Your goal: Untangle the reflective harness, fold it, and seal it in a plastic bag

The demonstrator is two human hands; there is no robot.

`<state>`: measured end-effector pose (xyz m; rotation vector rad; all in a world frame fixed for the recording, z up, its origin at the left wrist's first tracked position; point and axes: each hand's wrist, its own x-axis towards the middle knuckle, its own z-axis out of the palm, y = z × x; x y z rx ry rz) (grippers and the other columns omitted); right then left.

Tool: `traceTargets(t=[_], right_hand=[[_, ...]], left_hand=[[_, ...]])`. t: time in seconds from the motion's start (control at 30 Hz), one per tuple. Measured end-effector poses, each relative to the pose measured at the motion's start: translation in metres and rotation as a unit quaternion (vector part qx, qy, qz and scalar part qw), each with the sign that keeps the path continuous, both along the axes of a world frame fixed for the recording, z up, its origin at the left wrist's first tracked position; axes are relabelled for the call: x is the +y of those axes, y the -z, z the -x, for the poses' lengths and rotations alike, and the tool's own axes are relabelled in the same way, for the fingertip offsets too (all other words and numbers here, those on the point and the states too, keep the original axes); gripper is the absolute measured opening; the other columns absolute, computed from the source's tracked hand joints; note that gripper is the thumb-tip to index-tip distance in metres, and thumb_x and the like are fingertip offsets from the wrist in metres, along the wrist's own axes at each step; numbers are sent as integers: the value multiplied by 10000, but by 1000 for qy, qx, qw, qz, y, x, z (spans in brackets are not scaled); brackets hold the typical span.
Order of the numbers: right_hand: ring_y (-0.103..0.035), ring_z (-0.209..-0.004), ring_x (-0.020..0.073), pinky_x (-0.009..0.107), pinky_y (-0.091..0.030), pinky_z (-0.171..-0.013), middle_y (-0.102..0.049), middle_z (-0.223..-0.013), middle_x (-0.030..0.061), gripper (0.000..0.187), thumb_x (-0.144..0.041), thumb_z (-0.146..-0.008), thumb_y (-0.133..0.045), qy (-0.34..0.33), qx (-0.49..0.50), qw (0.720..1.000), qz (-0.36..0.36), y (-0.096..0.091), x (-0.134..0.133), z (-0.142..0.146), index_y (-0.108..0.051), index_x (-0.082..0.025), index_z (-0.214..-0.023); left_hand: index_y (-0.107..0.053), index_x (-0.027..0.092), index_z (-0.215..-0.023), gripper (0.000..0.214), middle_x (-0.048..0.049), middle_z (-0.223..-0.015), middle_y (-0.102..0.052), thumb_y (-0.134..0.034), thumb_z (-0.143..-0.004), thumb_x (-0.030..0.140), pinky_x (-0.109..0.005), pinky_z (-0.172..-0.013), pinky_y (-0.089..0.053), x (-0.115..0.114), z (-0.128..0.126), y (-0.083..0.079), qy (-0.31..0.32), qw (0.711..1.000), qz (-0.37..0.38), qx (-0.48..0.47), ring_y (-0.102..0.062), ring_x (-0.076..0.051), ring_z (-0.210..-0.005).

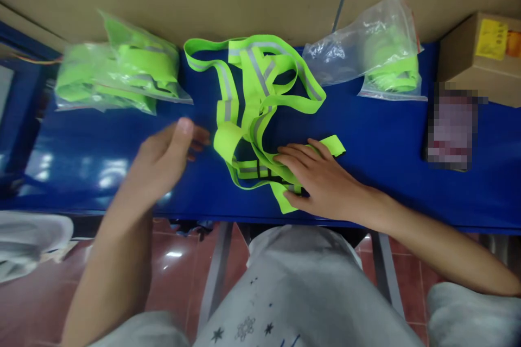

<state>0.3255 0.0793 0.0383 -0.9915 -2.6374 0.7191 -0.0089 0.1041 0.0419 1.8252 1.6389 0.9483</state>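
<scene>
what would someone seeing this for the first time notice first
Probably the tangle of neon-green reflective straps in the middle of the shiny blue table, with the right hand resting on its near right part and the left hand just off its left side. Next come the clear plastic bags with similar green material at the back: some on the left, another on the right near a cardboard box.

There are two bare hands, one left hand (167, 152) and one right hand (319, 181), and one loose neon-yellow strap harness with grey stripes (253, 86). Clear plastic bags of neon-yellow straps (142, 67) number at least three; small brown cardboard box (458, 67), one; glossy blue table (386, 143), one.
</scene>
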Motion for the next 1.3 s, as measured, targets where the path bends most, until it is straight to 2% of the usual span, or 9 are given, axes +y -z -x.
traceTargets(t=[0.03, 0.1, 0.3, 0.5, 0.6, 0.67, 0.83, 1.03, 1.3], right_hand=[[-474, -1529, 363, 654, -270, -1305, -566, -1603, 193, 543, -293, -1001, -604, 2, -4, 1000, -2, 0, -1, 1, -537, -118, -1511], [-458, -1540, 374, 653, -260, -1315, -557, -1608, 205, 558, -280, -994, -605, 5, -10, 1000, -1, 1, -3, 3, -536, -89, -1514], [-479, -1549, 297, 611, -212, -1360, -577, -1597, 170, 554, -196, -964, -628, -104, 36, 993, 44, -1, -5, 4, -522, -167, -1508], [-492, -1541, 300, 568, -250, -1360, -650, -1498, 177, 528, -134, -943, -633, -151, 61, 986, 40, 0, -5, 0, -544, -145, -1463], [-581, -1444, 325, 550, -315, -1323, -696, -1407, 191, 424, -207, -959, -677, -134, 69, 987, 52, -4, -7, 2, -604, -109, -1366], [-661, -1313, 352, 553, -436, -1212, -730, -1328, 195, 451, -411, -991, -710, -57, 65, 994, 73, -8, -7, 7, -628, -109, -1315], [-717, -1118, 391, 535, -496, -1008, -762, -1216, 199, 673, -709, -975, -636, 125, 21, 991, 53, -12, -6, 24, -640, -109, -1281], [-639, -761, 211, 363, -400, -818, -665, -742, 40, 313, -317, -1093, -513, 89, -42, 992, 84, -13, 4, 21, -609, -190, -823], [-427, -652, 154, 320, -240, -663, -470, -672, -9, 385, -309, -1082, -533, 37, -72, 990, 114, -14, 13, -6, -410, -224, -726]], left_hand=[[-776, 163, -1021, 724, -73, -873, -779, -358, -1075, 752, -301, -639, -534, -14, -5, -9, 5, 989, 147, 28, -703, -192, -731], [-764, 159, -990, 819, -100, -953, -774, -339, -1005, 860, -370, -777, -545, -33, -25, -21, 43, 967, 245, 51, -693, -231, -824], [-712, 208, -1265, 677, -95, -1204, -748, -890, -759, 623, -394, -904, -552, -22, -78, -15, 52, 966, 236, -90, -696, -317, -1097], [-493, 268, -1468, 987, -93, -1159, -783, -1019, -636, 199, -401, -902, -633, -20, -100, -18, 59, 857, 334, -387, -778, -333, -1101], [-571, 227, -1287, 793, -62, -1034, -801, -980, -622, 89, -347, -835, -641, -19, -114, -16, -1, 820, 326, -470, -802, -251, -908], [-636, 189, -1158, 620, -43, -1007, -797, -946, -635, 67, -295, -789, -631, -16, -124, -15, -39, 803, 296, -516, -773, -177, -791], [-675, 197, -1132, 484, -11, -1090, -789, -917, -724, 101, -250, -747, -602, -14, -153, -19, -90, 805, 189, -555, -751, -128, -802], [-641, 194, -1024, 379, 19, -915, -758, -888, -767, 66, -233, -649, -553, 13, -165, -16, -110, 787, 185, -578, -714, -116, -708], [-381, 216, -1505, 744, 8, -877, -715, -740, -902, -31, -216, -611, -543, 63, -162, -20, -180, 748, 207, -604, -687, -123, -635]])
